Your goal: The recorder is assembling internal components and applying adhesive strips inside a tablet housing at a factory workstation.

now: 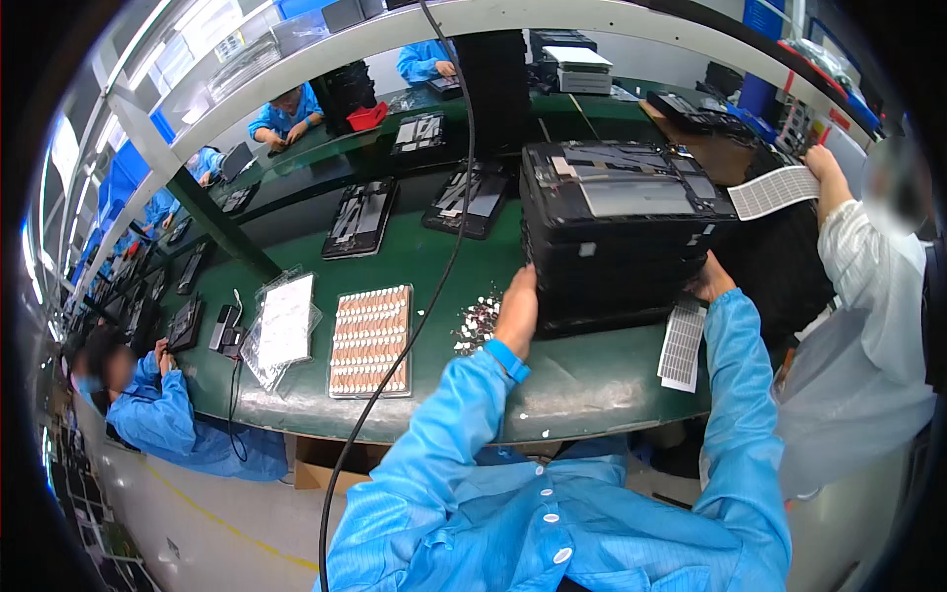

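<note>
A tall stack of black trays stands on the green bench in front of me, slightly right of the middle. An opened tablet-like device with a silver battery lies on top. My left hand presses against the stack's near left side, a blue band around its wrist. On the right side, my right hand grips the stack low down, its fingers partly hidden behind it. Just below that hand, a white sheet of small labels hangs over the bench edge. Small white and dark scraps lie beside my left hand.
Left of the scraps sits a tray of small tan parts, then white sheets in clear plastic. Opened devices lie farther back. A black cable hangs across the view. At right, a person holds a label sheet by the stack.
</note>
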`<move>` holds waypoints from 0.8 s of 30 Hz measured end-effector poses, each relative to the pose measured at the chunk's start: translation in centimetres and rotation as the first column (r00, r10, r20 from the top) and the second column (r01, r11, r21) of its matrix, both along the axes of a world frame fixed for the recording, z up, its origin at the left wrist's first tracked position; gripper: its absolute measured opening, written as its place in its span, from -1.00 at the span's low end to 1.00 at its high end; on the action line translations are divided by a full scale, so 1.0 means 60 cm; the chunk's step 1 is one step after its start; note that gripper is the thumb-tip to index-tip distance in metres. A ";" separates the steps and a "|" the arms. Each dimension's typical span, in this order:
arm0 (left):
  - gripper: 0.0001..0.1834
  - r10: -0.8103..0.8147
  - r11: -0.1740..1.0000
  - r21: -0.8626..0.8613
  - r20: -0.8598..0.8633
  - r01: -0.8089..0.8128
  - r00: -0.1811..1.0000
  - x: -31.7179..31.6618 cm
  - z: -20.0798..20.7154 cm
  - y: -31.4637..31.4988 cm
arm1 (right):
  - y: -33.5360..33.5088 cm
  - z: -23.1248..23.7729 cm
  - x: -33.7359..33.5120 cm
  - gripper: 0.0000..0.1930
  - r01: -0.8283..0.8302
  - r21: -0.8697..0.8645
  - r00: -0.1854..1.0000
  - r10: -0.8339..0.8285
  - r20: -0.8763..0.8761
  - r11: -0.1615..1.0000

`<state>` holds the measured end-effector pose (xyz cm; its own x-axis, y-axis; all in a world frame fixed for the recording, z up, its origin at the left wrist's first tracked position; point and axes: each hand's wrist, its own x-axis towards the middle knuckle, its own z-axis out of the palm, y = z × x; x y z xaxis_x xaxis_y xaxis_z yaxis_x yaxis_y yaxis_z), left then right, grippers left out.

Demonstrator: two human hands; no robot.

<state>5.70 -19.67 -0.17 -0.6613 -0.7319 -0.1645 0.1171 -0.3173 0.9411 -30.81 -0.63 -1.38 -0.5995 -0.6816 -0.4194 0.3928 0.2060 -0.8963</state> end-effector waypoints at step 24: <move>-0.49 -0.097 0.987 0.130 0.020 0.093 0.995 0.103 0.009 -0.002 | 0.097 0.120 0.398 -0.26 0.259 0.050 0.945 -0.242 -0.220 0.965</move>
<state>11.89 -19.81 0.39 -0.7208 -0.6377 -0.2715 0.0563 -0.4442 0.8941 -6.90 5.21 5.82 -0.8268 -0.4688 -0.3108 0.2451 0.1972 -0.9492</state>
